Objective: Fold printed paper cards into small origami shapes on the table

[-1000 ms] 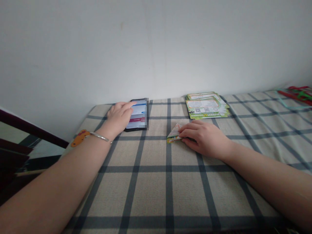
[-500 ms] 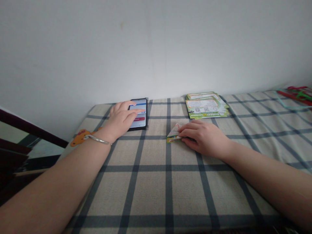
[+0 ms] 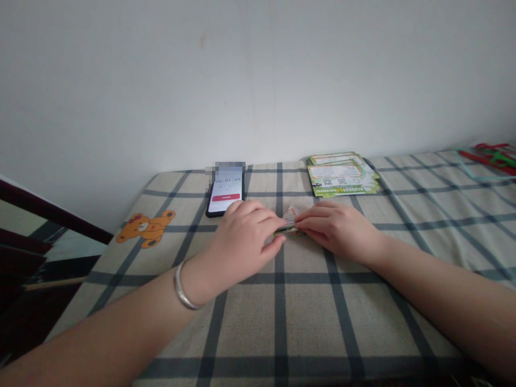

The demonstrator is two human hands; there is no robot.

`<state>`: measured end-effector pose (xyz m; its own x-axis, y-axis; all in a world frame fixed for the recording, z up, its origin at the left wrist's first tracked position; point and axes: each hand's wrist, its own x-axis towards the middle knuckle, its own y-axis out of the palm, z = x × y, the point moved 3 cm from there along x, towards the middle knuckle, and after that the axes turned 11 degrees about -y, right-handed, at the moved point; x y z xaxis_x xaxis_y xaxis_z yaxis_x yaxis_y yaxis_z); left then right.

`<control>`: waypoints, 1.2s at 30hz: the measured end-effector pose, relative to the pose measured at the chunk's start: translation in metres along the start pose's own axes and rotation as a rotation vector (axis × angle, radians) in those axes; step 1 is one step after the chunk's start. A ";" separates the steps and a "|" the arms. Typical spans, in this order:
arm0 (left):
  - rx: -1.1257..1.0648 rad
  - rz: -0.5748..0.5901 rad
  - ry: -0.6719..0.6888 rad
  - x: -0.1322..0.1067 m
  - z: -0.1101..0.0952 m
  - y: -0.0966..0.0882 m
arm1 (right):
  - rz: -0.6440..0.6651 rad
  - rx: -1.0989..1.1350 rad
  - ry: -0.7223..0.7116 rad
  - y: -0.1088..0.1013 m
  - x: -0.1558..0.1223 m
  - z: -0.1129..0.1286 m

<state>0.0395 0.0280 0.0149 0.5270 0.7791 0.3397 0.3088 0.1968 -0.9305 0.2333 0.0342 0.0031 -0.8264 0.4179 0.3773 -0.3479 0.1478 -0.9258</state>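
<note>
A small piece of folded printed paper (image 3: 291, 216), white with green and orange, lies on the checked cloth with a pointed tip facing the wall. My left hand (image 3: 250, 236), a silver bangle at its wrist, pinches the paper's left end. From the other side my right hand (image 3: 336, 228) grips it between thumb and fingers. Both hands cover much of the paper. Just beyond my left hand is a phone (image 3: 226, 188) with a timer and a red button on its lit screen.
Several green and white printed leaflets (image 3: 342, 174) are stacked by the wall. An orange bear cutout (image 3: 145, 228) lies at the left of the checked tablecloth (image 3: 250, 322). Red and green items (image 3: 497, 156) sit at the far right. Dark wooden bars (image 3: 52, 212) stand beyond the left edge.
My left hand has left the phone and come right and nearer to me, taking hold of the folded paper. The phone screen now shows a running time. My right hand stays nearly in place.
</note>
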 end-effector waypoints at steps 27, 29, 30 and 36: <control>0.180 -0.059 0.022 -0.002 -0.007 0.009 | 0.162 -0.040 0.177 -0.012 -0.006 -0.007; 0.193 -0.065 -0.001 -0.002 -0.007 0.007 | 0.159 -0.055 0.178 -0.011 -0.004 -0.004; 0.198 -0.062 -0.009 -0.003 -0.007 0.007 | 0.163 -0.067 0.182 -0.011 -0.004 -0.003; 0.205 -0.041 -0.048 -0.003 -0.006 0.007 | 0.168 -0.110 0.219 -0.008 -0.003 -0.001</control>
<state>0.0452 0.0232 0.0080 0.4778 0.7944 0.3751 0.1586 0.3420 -0.9262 0.2390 0.0331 0.0096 -0.7491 0.6265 0.2152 -0.1539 0.1514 -0.9764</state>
